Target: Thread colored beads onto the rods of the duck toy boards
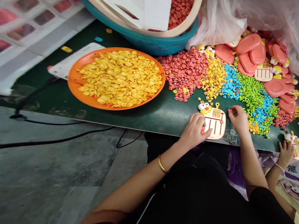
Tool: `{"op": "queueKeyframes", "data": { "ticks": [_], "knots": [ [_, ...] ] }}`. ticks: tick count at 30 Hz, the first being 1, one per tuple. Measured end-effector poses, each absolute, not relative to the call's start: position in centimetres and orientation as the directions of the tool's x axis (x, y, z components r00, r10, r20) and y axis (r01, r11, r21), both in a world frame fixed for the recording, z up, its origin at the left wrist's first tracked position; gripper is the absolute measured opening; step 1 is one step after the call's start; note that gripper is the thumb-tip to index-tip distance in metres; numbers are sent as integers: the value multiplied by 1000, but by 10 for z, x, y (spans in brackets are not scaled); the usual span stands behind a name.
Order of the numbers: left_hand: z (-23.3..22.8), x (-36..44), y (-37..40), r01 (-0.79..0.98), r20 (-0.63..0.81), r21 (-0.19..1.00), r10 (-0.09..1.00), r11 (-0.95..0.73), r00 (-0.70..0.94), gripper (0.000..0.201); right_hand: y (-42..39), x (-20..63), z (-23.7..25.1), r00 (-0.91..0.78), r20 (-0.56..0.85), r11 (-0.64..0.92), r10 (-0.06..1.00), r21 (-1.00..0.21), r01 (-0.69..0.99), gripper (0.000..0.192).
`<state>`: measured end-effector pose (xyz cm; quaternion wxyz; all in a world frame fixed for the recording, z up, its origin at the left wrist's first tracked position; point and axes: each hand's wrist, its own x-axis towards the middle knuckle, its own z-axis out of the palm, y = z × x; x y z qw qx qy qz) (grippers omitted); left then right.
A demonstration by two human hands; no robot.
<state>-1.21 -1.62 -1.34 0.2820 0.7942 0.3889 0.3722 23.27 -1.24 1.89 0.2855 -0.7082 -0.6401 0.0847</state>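
Green table (149, 115) strewn with coloured beads (233, 84), left hand (195, 130) gripping toy board (216, 124), right hand (238, 118) pinching bead.

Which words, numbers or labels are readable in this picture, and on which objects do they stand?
None can be read.
Cream duck-headed toy board under both hands: small orange panel, marks too small to read.
White paper sheet under the orange round tray: no readable print.

Toy-assembly workshop; heaped coloured beads (233, 84), stacked pink toy backs (254, 54)
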Motion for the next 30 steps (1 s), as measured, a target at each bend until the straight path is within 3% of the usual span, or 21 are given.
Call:
{"op": "queueKeyframes", "data": {
  "ticks": [4,10,15,20,22,26,30],
  "knots": [
    [-14,-12,-16,415,373,731,827,-541,421,23,-27,221,18,161,362,44,918,-497,866,26],
    [-12,-12,-16,432,355,727,831,-534,429,25,-54,210,29,-80,192,180,978,-585,791,23],
    [-11,-14,-14,405,345,734,813,-545,469,25,-39,198,20,-96,189,192,977,-593,782,22],
    [-13,-13,-17,409,350,733,817,-543,458,18,-17,171,15,-255,175,309,951,-577,756,21],
    [-14,-12,-18,441,361,707,818,-553,447,22,-14,172,12,-179,235,287,955,-600,747,18],
    [-12,-11,-20,490,348,599,757,-633,553,41,-17,191,3,138,402,142,905,-592,793,16],
    [-13,-6,-23,507,404,610,789,-610,463,39,-23,201,-4,187,451,127,873,-579,805,16]
  ]
}}
